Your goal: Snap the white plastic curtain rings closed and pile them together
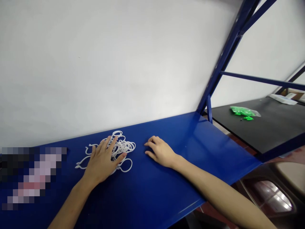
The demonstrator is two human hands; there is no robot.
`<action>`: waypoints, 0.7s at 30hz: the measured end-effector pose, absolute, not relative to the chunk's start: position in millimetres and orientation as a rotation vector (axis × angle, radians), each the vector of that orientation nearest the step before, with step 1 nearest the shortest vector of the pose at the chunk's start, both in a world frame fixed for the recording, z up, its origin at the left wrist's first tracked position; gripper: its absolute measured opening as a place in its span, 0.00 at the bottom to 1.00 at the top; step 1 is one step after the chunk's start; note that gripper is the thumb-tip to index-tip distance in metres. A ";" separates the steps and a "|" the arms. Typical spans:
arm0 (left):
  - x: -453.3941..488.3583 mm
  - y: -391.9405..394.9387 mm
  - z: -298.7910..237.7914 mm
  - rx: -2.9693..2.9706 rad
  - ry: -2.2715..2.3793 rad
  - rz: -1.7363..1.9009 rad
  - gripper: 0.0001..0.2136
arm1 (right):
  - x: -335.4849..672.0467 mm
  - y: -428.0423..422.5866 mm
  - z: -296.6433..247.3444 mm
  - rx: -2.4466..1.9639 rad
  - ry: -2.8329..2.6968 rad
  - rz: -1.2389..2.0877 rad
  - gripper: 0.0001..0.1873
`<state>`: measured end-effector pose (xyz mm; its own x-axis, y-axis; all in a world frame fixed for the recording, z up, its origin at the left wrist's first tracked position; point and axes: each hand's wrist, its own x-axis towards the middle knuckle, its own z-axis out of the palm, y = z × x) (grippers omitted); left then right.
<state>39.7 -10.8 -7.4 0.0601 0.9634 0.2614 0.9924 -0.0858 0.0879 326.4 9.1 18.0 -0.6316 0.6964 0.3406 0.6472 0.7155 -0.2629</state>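
A loose pile of white plastic rings (126, 147), some with small clip-like ends, lies on the blue table (152, 197). My left hand (102, 160) rests over the left part of the pile with its fingers spread, hiding some of the rings. One ring (125, 165) lies just right of my left thumb, and an opened loop (82, 163) shows left of the hand. To the right of the pile, apart from it, my right hand (160, 152) is on or just above the tabletop, fingers loosely bent and apart, with nothing in them.
A white wall (119, 63) stands behind the table. At the right rises a blue metal frame (221, 60). Beyond it, a black table (269, 124) carries a clear bag of green pieces (243, 111). A dark chair (269, 190) stands at lower right. A pixelated area covers the far left.
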 end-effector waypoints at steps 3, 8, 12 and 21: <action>42.6 -14.0 2.2 -2.120 -2.040 -0.407 0.39 | 326.4 9.1 17.5 -1.037 -2.504 0.154 0.15; 47.9 -9.3 19.0 -2.030 -2.022 -0.474 0.39 | 326.5 9.4 16.9 -1.050 -2.497 0.157 0.16; 52.9 18.8 24.5 -2.230 -2.030 -0.394 0.40 | 326.7 10.1 16.2 -1.067 -2.494 0.151 0.16; 24.7 53.1 8.6 -2.353 -2.209 -0.245 0.39 | 327.8 12.4 10.6 -1.058 -2.465 0.191 0.16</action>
<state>24.7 53.1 8.6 0.0592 0.9972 0.0451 0.9829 -0.0661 0.1718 327.8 12.4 10.6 -0.6055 0.7161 0.3472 0.6541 0.6963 -0.2955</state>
